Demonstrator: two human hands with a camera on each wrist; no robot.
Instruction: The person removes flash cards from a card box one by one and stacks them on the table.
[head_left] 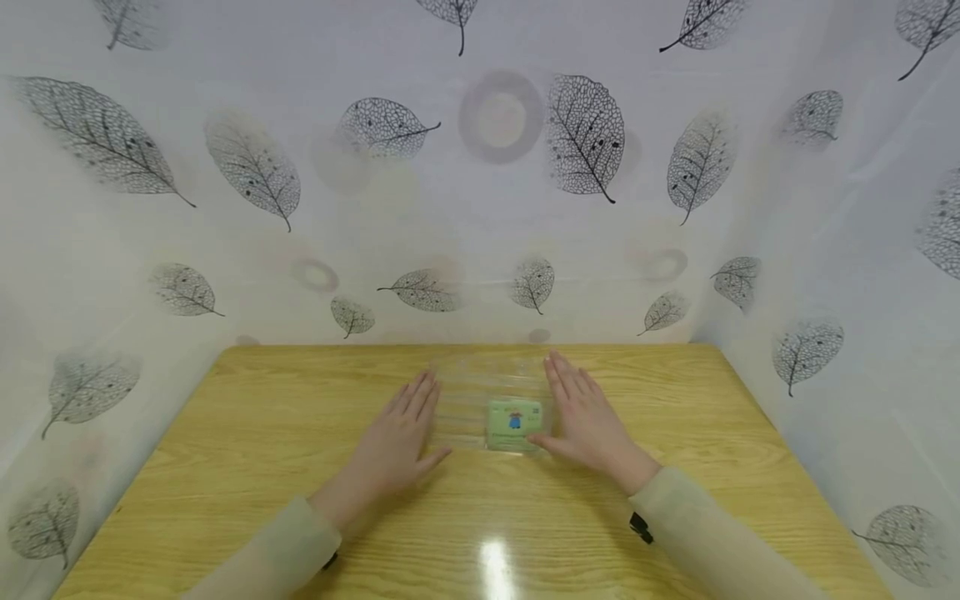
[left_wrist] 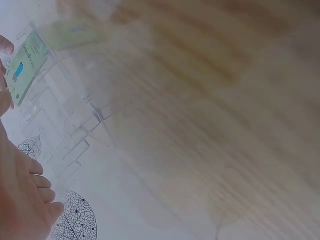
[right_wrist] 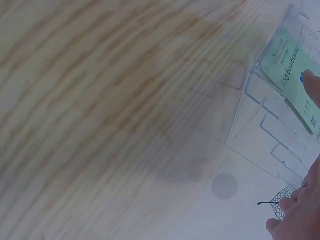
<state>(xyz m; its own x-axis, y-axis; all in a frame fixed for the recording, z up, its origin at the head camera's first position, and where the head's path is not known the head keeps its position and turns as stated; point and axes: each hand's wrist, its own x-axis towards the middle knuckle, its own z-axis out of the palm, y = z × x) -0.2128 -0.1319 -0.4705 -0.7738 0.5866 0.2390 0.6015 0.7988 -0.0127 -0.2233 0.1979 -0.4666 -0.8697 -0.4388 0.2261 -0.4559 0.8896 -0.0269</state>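
Observation:
A clear plastic tiered holder [head_left: 459, 417] stands on the table between my two hands. In its right front part sits a green card [head_left: 513, 427] with a small figure and the words "Thanksgiving Day", seen in the right wrist view [right_wrist: 287, 70] too. My left hand [head_left: 397, 437] lies along the holder's left side, its fingers straight and thumb spread. Along the right side is my right hand [head_left: 588, 421], fingers extended forward, with its thumb overlapping the card's lower right corner. In the left wrist view, the card [left_wrist: 27, 65] leans back in the holder.
The wooden table [head_left: 300, 383] has its far edge just beyond the holder. A white cloth [head_left: 480, 217] printed with dark leaves hangs behind and on both sides. Light glares off the table near its front.

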